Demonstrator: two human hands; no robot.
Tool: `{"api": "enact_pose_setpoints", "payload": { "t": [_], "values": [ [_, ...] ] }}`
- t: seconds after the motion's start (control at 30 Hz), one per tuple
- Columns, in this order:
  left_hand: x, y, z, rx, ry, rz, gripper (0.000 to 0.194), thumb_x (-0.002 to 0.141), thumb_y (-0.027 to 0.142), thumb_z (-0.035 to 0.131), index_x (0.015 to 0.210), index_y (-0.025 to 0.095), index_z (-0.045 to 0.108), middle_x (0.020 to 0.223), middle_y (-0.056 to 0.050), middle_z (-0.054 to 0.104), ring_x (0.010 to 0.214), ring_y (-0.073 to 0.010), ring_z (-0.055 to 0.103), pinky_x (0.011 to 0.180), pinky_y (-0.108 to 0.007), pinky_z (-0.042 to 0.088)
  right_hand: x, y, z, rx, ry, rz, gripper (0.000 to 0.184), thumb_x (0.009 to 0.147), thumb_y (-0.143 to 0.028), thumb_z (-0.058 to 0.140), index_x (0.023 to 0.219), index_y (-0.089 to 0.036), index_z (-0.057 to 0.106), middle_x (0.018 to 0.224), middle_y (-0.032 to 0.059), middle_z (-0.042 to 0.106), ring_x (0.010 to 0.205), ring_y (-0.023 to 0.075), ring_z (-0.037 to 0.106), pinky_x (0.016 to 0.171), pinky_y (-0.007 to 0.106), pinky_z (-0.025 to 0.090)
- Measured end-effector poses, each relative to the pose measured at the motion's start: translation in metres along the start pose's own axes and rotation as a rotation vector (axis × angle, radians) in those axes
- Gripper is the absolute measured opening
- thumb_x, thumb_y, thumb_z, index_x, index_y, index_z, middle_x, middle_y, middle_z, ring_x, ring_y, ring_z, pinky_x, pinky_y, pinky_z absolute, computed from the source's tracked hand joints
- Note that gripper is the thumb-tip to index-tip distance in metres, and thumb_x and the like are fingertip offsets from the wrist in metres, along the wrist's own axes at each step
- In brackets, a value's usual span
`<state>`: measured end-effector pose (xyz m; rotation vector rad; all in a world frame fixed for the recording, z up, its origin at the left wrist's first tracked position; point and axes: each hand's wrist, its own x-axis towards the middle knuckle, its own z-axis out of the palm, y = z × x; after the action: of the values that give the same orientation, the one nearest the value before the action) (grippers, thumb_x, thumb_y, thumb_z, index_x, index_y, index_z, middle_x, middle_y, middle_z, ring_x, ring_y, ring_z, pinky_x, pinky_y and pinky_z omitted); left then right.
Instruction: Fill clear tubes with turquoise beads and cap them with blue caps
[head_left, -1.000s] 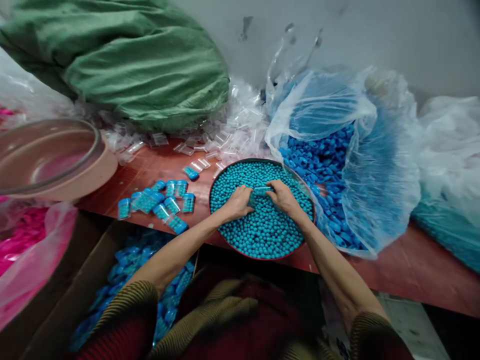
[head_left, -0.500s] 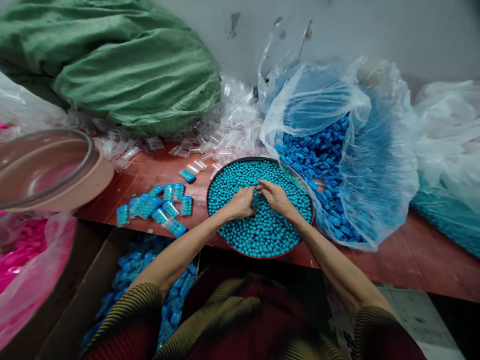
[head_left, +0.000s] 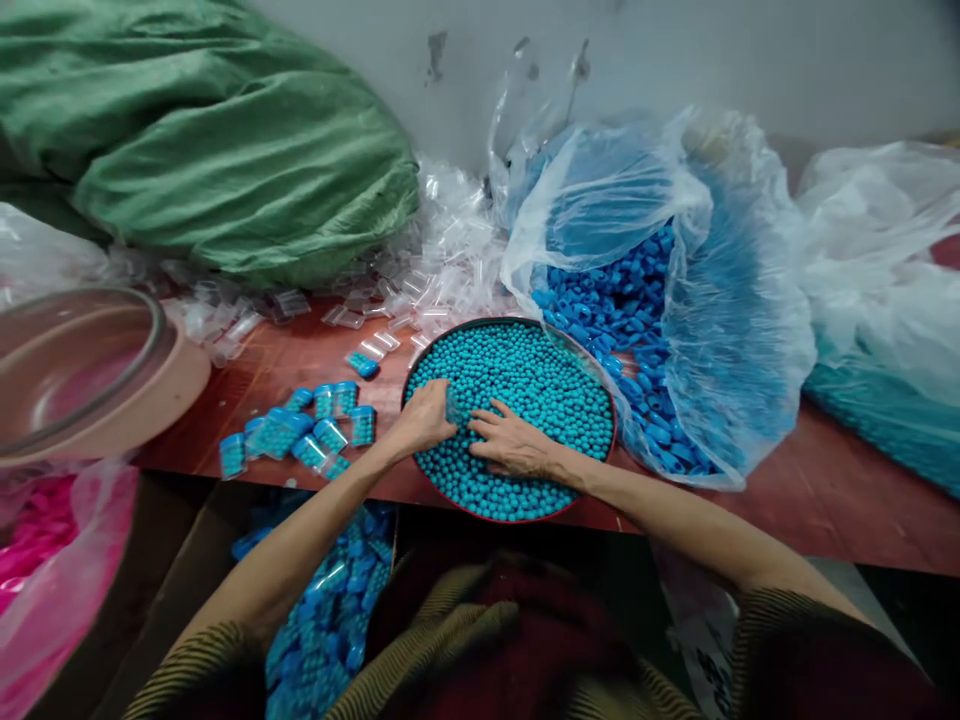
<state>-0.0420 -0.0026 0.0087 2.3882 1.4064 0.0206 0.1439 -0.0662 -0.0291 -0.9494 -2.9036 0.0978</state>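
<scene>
The left hand [head_left: 426, 415] grasps a small clear container [head_left: 451, 408] (mostly hidden) at the left of the tray [head_left: 517, 520]; the right hand [head_left: 514, 442], loosely spread, touches the beads [head_left: 544, 390]. A hard sweep could spill some over the near rim.
</scene>
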Motion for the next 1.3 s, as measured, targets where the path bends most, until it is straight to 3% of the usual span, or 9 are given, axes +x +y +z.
{"api": "enact_pose_setpoints", "payload": {
  "t": [0.13, 0.27, 0.37, 0.53, 0.77, 0.93, 1.07, 1.17, 1.3],
  "values": [
    [0.005, 0.007, 0.007, 0.028, -0.063, 0.007, 0.049, 0.068, 0.02, 0.06, 0.113, 0.008, 0.047, 0.116, -0.018, 0.057, 0.111, -0.0309, 0.054, 0.091, -0.038, 0.044, 0.0, 0.029, 0.003, 0.023, 0.082, 0.152, 0.032, 0.084, -0.034, 0.056, 0.114, -0.023, 0.061, 0.126, 0.0137, 0.051, 0.126, 0.0333, 0.036, 0.102, 0.06, 0.024],
    [0.015, 0.02, 0.01, 0.01, -0.114, 0.006, 0.05, 0.065, 0.021, 0.063, 0.112, 0.01, 0.048, 0.112, -0.018, 0.058, 0.107, -0.0312, 0.056, 0.087, -0.038, 0.046, -0.016, 0.061, 0.005, 0.186, 0.372, 0.476, 0.038, 0.088, -0.037, 0.049, 0.121, -0.02, 0.058, 0.128, 0.0146, 0.051, 0.122, 0.0289, 0.042, 0.102, 0.051, 0.032],
    [0.023, 0.027, 0.011, -0.025, -0.149, -0.009, 0.053, 0.062, 0.021, 0.065, 0.111, 0.009, 0.048, 0.112, -0.019, 0.058, 0.105, -0.032, 0.057, 0.085, -0.038, 0.046, -0.021, 0.09, 0.012, 0.323, 0.542, 0.729, 0.034, 0.09, -0.034, 0.043, 0.112, -0.017, 0.062, 0.116, 0.0138, 0.057, 0.111, 0.0251, 0.051, 0.099, 0.044, 0.038],
    [0.037, 0.033, 0.014, -0.105, -0.162, -0.05, 0.055, 0.058, 0.018, 0.066, 0.11, 0.009, 0.047, 0.111, -0.018, 0.059, 0.104, -0.0323, 0.057, 0.087, -0.039, 0.046, -0.002, 0.111, 0.023, 0.543, 0.643, 0.896, 0.028, 0.082, -0.043, 0.053, 0.088, -0.019, 0.067, 0.097, 0.009, 0.064, 0.102, 0.0233, 0.054, 0.099, 0.041, 0.037],
    [0.053, 0.046, 0.036, -0.249, -0.042, -0.068, 0.052, 0.061, 0.016, 0.064, 0.108, 0.01, 0.044, 0.112, -0.017, 0.059, 0.105, -0.03, 0.058, 0.089, -0.04, 0.047, 0.021, 0.099, 0.027, 0.713, 0.672, 1.011, 0.055, 0.089, -0.054, 0.028, 0.068, -0.017, 0.064, 0.066, 0.0022, 0.062, 0.07, 0.0186, 0.058, 0.071, 0.03, 0.047],
    [0.058, 0.05, 0.067, -0.673, 0.153, 0.033, 0.068, 0.061, 0.01, 0.058, 0.125, 0.009, 0.032, 0.127, -0.017, 0.052, 0.115, -0.0232, 0.053, 0.101, -0.037, 0.042, 0.027, 0.079, 0.018, 0.718, 0.707, 1.007, 0.046, 0.091, -0.045, 0.032, 0.089, -0.015, 0.067, 0.088, 0.0065, 0.068, 0.086, 0.0187, 0.061, 0.084, 0.032, 0.047],
    [0.06, 0.042, 0.08, -0.772, 0.091, 0.048, 0.054, 0.062, 0.012, 0.054, 0.116, 0.016, 0.046, 0.115, -0.009, 0.06, 0.112, -0.0261, 0.054, 0.098, -0.044, 0.044, 0.027, 0.054, 0.004, 0.644, 0.619, 0.802, 0.031, 0.084, -0.039, 0.055, 0.106, -0.019, 0.066, 0.113, 0.0089, 0.062, 0.109, 0.0198, 0.055, 0.098, 0.035, 0.041],
    [0.061, 0.039, 0.079, -0.781, 0.067, 0.076, 0.047, 0.065, 0.015, 0.055, 0.112, 0.018, 0.05, 0.107, -0.007, 0.063, 0.111, -0.0269, 0.055, 0.099, -0.045, 0.043, 0.011, 0.046, -0.009, 0.57, 0.566, 0.624, 0.035, 0.083, -0.036, 0.059, 0.113, -0.019, 0.064, 0.124, 0.0122, 0.055, 0.117, 0.0218, 0.05, 0.101, 0.038, 0.039],
    [0.056, 0.042, 0.075, -0.869, 0.1, 0.1, 0.066, 0.069, 0.024, 0.062, 0.128, 0.017, 0.034, 0.115, -0.008, 0.06, 0.11, -0.0217, 0.056, 0.101, -0.041, 0.042, -0.037, 0.072, -0.028, 0.509, 0.809, 0.718, 0.025, 0.088, -0.033, 0.051, 0.102, -0.022, 0.068, 0.11, 0.0087, 0.063, 0.106, 0.0193, 0.057, 0.095, 0.036, 0.044]
  ]
}}
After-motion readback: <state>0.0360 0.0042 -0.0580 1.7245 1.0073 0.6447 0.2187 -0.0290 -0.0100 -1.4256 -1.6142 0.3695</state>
